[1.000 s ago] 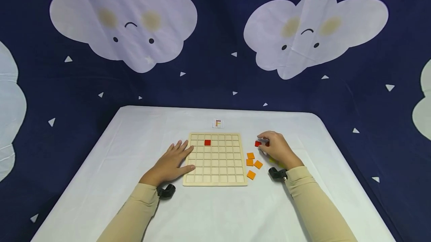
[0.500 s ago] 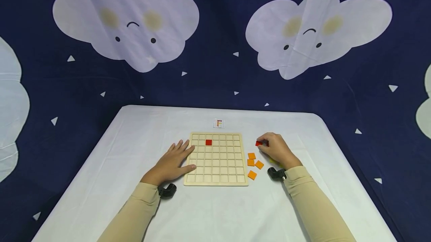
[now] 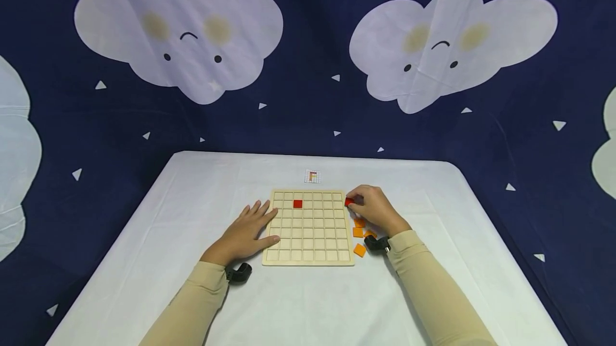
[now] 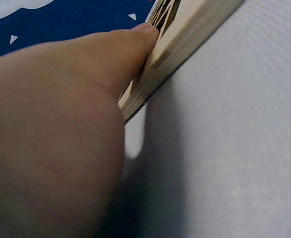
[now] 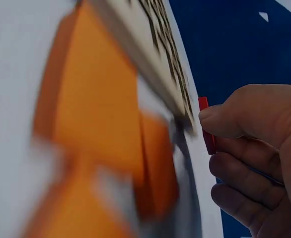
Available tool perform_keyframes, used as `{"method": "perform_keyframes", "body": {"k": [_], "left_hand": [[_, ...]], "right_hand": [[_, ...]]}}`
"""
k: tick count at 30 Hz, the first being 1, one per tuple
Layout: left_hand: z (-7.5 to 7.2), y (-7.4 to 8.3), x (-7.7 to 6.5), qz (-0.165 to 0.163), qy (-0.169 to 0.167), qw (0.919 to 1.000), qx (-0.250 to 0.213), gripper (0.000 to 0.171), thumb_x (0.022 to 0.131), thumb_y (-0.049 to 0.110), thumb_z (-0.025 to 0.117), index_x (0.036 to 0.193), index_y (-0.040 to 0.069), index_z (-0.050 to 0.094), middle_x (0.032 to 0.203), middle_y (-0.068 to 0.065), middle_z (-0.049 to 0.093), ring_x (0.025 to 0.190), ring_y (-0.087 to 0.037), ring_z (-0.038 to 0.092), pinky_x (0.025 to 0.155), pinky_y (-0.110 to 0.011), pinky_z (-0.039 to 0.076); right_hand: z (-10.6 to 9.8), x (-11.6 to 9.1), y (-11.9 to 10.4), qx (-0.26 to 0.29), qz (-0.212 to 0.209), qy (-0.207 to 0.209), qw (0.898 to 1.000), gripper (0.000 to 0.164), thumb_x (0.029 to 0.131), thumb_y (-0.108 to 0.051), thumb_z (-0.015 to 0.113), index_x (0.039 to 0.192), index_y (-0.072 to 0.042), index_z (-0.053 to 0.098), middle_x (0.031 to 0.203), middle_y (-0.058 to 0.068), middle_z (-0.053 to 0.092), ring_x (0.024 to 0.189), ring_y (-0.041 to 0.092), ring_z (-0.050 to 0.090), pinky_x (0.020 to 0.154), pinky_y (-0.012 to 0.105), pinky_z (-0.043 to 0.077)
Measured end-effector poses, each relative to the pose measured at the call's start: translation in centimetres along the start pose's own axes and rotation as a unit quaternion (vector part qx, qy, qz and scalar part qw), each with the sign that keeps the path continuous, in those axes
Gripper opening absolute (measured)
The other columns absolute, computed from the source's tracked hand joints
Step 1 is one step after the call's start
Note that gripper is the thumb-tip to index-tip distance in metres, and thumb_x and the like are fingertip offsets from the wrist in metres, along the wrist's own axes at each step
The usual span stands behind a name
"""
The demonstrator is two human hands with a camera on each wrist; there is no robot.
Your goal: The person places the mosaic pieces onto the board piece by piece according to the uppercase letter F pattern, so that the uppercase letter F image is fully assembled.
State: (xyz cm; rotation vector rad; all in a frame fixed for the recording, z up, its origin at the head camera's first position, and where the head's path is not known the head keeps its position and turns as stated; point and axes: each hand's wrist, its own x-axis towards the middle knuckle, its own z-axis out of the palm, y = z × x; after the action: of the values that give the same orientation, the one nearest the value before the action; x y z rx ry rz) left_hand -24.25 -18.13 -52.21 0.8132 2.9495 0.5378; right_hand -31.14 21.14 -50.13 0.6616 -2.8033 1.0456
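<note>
A pale wooden grid board (image 3: 310, 236) lies on the white table, with one red square tile (image 3: 298, 204) in a cell of its second row from the far side. My left hand (image 3: 243, 233) rests with spread fingers on the board's left edge; in the left wrist view the thumb (image 4: 130, 47) lies on the rim. Between thumb and fingers my right hand (image 3: 377, 208) pinches another red tile (image 3: 348, 202), held at the board's right edge near the far corner. The right wrist view shows this red tile (image 5: 206, 126) edge-on under the thumb tip.
Several orange tiles (image 3: 358, 232) lie right of the board, below the right hand. A small printed pattern card (image 3: 313, 176) lies beyond the board's far edge. Dark wrist cameras (image 3: 239, 273) hang beside both wrists. A navy cloth with clouds hangs behind the table.
My right hand has picked up a red tile from the right of the board and carried it left to the board's edge. The left hand stays in place.
</note>
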Motion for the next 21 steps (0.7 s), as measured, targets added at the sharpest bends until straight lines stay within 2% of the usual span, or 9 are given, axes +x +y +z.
{"method": "perform_keyframes", "body": {"k": [11, 21], "left_hand": [[-0.2, 0.1, -0.1, 0.001, -0.003, 1.0000, 0.002, 0.085, 0.101, 0.064, 0.057, 0.165, 0.011, 0.038, 0.171, -0.017, 0.023, 0.157, -0.039, 0.013, 0.126, -0.055, 0.007], [-0.3, 0.2, -0.2, 0.000, -0.003, 1.0000, 0.006, 0.085, 0.101, 0.065, 0.057, 0.164, 0.011, 0.039, 0.170, -0.018, 0.024, 0.157, -0.040, 0.014, 0.126, -0.055, 0.008]], "right_hand": [[2.8, 2.9, -3.2, 0.011, -0.045, -0.032, 0.998, 0.021, 0.092, -0.005, 0.082, 0.113, -0.005, 0.080, 0.110, 0.003, 0.074, 0.097, 0.018, 0.067, 0.088, 0.039, 0.057], [5.2, 4.5, -5.3, 0.004, -0.090, -0.057, 0.994, 0.021, 0.091, -0.003, 0.082, 0.112, -0.004, 0.080, 0.107, 0.002, 0.074, 0.095, 0.015, 0.068, 0.085, 0.032, 0.057]]}}
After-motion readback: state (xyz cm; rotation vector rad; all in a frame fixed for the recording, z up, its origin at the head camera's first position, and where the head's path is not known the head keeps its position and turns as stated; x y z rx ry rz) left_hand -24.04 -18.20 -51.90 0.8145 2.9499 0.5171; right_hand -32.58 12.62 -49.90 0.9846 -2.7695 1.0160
